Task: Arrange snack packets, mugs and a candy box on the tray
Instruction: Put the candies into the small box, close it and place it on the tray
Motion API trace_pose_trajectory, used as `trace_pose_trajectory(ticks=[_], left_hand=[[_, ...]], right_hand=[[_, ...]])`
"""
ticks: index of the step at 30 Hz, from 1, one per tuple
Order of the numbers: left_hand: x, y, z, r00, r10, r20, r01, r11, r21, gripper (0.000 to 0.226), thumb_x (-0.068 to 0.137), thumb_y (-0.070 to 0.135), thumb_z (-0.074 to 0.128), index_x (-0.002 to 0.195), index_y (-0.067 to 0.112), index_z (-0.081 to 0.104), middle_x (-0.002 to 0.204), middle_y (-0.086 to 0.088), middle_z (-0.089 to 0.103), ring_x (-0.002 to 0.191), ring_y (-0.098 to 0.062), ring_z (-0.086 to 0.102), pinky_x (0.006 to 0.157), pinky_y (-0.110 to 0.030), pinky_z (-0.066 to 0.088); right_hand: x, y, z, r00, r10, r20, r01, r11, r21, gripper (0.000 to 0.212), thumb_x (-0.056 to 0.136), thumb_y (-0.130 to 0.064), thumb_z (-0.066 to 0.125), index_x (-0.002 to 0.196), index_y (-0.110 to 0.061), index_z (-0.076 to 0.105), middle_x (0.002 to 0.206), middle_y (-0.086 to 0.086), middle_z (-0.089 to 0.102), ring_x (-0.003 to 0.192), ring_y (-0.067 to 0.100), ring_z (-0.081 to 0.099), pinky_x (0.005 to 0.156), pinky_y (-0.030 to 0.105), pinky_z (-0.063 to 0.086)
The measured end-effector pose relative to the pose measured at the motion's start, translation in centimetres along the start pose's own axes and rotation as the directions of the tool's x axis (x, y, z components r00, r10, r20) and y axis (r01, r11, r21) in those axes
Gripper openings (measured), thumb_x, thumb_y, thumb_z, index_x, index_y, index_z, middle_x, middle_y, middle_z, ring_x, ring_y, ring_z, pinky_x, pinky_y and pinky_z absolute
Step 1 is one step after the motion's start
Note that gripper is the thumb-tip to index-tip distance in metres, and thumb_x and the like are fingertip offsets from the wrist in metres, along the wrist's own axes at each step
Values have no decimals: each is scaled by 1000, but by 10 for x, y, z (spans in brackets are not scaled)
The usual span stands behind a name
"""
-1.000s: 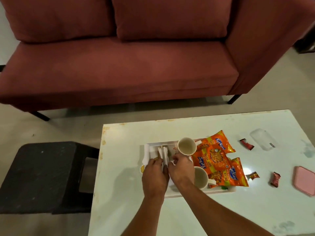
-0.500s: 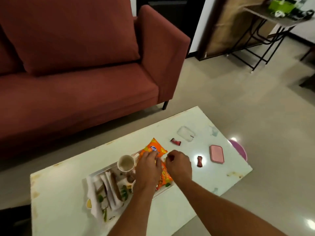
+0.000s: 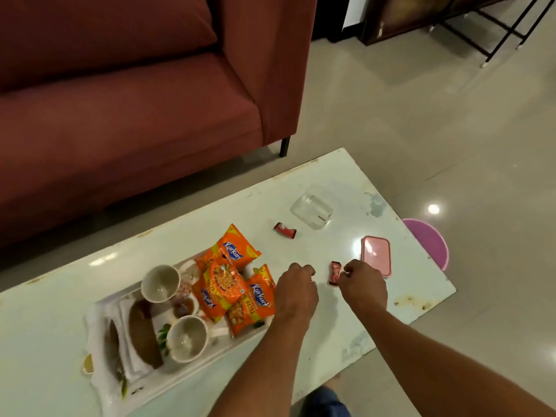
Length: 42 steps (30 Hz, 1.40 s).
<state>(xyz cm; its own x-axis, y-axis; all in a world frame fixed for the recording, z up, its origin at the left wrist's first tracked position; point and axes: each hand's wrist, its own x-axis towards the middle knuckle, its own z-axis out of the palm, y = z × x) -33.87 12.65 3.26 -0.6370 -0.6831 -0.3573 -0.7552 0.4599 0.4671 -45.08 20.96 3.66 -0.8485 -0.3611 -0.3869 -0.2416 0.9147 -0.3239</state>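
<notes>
Moved: both my hands have left the snack packets (image 3: 234, 281) and gone to the right, off the tray (image 3: 192, 371), over the table (image 3: 331, 179)
Left hand: my left hand (image 3: 296, 291) is knuckles up, just past the tray's right end; fingers curled under; whether they hold something I cannot tell
Right hand: my right hand (image 3: 362, 285) is just beside the red candy (image 3: 335, 272); thumb and forefinger tips come together at its right edge; whether they pinch it already I cannot tell
Red candy: flat on the table between my two hands; long axis from far to near, a little tilted
Second candy: the second candy (image 3: 285, 230) lies farther off, near the clear box (image 3: 312, 211); long axis across, left to right
Clear box: towards the far edge; long axis slanted from far-left to near-right; faint against the white top
Pink lid: the pink lid (image 3: 376, 255) is just beyond my right hand, close to the right edge; long axis far to near
Packets: three, overlapped on the tray's right end; the far one points away and sticks out over the rim
Mugs: the far mug (image 3: 161, 283) and the near mug (image 3: 187, 338) stand mouth up in the tray; handles to the right
Room: open table around both candies; the near edge is close under my forearms
Hidden: a purple stool (image 3: 430, 242) is half covered by the table's right edge; the tray's left end is blurred
</notes>
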Motion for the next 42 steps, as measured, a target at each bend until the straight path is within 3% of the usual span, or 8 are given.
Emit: trace_pose_trajectory(ticks=[6,14,19,25,29,34,37,42], left_hand=[[31,1,35,995,-103,4,102,986,129,34,99,25,58,133,21,58,130,-5,56,118,-19,59,94,-27,50],[37,-3,66,995,-78,64,61,970,235,36,96,17,60,131,20,51,132,-6,53,119,-20,54,97,-28,49],[45,1,61,999,-39,10,37,989,145,35,99,19,57,133,22,53,132,-3,54,121,-17,54,99,-25,45],[67,15,38,985,10,-174,-2,999,45,37,95,25,64,132,23,58,126,0,62,115,-15,58,94,-25,49],[87,22,25,963,50,-263,-48,999,14,38,90,23,72,127,20,63,120,-2,67,113,-19,63,93,-30,53],[117,22,9,922,32,-386,-47,998,-31,35,89,23,73,123,19,66,113,-5,69,104,-23,65,87,-35,57],[139,31,-2,915,-10,-404,-28,996,-87,36,92,24,69,127,19,64,119,-5,68,109,-23,64,93,-36,56],[179,55,-8,922,5,-386,-60,989,-132,46,93,29,70,136,20,57,130,-1,64,119,-19,61,98,-30,51]], right_hand=[[46,15,28,996,-40,74,44,997,-56,31,97,-42,54,110,-17,66,101,5,70,91,26,66,70,32,49],[66,24,44,993,-60,101,71,991,-112,27,98,-39,52,104,-15,64,85,-1,61,73,20,53,62,28,41],[81,2,26,984,-176,-23,174,982,-73,26,96,-39,55,105,-18,68,92,0,70,77,21,63,62,29,44],[129,-55,-10,842,-494,-217,474,869,-143,21,91,-26,62,96,-12,75,83,8,68,81,30,61,58,29,42],[159,-77,-9,789,-581,-202,539,811,-229,23,92,-24,60,99,-10,76,87,10,70,87,31,60,65,32,44],[179,-76,2,833,-537,-137,501,835,-227,39,96,-43,58,113,-11,70,100,10,70,96,31,61,78,38,48],[175,-62,1,878,-432,-206,429,901,-61,35,94,-35,61,118,-11,69,106,10,71,99,31,62,82,40,52],[166,-28,1,893,-387,-229,397,918,-3,28,94,-25,59,115,-13,71,106,8,71,99,29,63,81,39,55]])
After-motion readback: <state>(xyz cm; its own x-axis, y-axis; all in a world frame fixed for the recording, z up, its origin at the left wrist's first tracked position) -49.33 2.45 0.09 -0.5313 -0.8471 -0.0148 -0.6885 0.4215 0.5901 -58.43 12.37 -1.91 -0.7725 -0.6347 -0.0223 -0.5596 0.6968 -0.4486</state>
